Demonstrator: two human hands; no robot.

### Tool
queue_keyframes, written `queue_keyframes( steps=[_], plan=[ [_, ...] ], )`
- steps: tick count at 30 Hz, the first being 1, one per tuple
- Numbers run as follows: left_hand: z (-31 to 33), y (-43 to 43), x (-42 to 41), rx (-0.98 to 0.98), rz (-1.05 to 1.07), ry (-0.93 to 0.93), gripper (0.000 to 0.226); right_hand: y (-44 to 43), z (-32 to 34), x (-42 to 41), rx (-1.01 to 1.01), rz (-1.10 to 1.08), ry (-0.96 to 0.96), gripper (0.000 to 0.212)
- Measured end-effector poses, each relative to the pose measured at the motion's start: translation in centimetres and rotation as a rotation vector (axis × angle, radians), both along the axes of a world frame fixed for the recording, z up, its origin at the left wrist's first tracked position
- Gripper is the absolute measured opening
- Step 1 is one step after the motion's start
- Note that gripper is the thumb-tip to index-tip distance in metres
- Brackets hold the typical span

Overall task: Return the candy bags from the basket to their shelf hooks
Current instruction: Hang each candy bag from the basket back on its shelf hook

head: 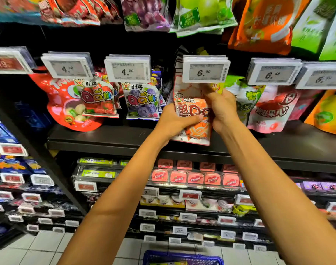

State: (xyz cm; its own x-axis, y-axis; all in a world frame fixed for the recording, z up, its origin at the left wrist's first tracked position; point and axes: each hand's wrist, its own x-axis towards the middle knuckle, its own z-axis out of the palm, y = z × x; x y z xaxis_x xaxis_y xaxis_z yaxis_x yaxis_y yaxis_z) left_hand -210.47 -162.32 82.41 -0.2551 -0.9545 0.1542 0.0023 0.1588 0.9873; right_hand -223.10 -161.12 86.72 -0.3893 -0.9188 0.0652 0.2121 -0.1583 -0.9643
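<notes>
Orange candy bag [190, 107] in the middle of the frame, just under the 6.50 price tag [205, 69], left hand [172, 123] fingers curled round its left side, right hand [223, 108] fingers gripping its upper right, blue basket [163, 255] at the bottom edge

A: What hangs in a row above the shelf?
B: White electronic price tags [67, 68]. Among them are the 4.20 tag [128, 70] and the 6.50 tag [205, 71]. The far-left tag [8, 63] is red and blurred.
A: And lower down?
B: A black shelf board [106, 138], then 5 pink Kissport tins [194, 178] side by side, with green packs [98, 173] to their left. Small price labels [188, 217] line the racks beneath. Pale floor tiles [48, 245] lie at the bottom.
</notes>
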Motion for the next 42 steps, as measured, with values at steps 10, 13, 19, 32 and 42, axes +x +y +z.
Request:
queue_keyframes(
  steps=[10, 13, 19, 32, 42],
  plan=[
    [-0.3, -0.1, -0.3, -0.002, 0.011, 0.072, 0.029, -0.5, 0.2, -0.1, -0.081, -0.049, 0.013, 0.029],
    [-0.4, -0.2, -0.3, -0.017, 0.026, 0.071, 0.031, -0.8, 0.4, 0.0, -0.053, -0.054, -0.022, 0.024],
    [-1.3, -0.5, 0.0, -0.094, 0.110, -0.019, 0.033, -1.8, -0.3, 0.2, -0.057, -0.044, -0.068, 0.014],
    [-2.3, -1.3, -1.9, -0.218, 0.382, -0.831, 0.062, -4.2, -1.5, -1.0, 0.005, -0.208, 0.138, 0.032],
    [-4.1, 2.2, -0.4, -0.250, 0.426, -0.915, 0.056, 0.7, -6.1, -0.8, -0.117, -0.430, 0.260, 0.024]
  ],
)
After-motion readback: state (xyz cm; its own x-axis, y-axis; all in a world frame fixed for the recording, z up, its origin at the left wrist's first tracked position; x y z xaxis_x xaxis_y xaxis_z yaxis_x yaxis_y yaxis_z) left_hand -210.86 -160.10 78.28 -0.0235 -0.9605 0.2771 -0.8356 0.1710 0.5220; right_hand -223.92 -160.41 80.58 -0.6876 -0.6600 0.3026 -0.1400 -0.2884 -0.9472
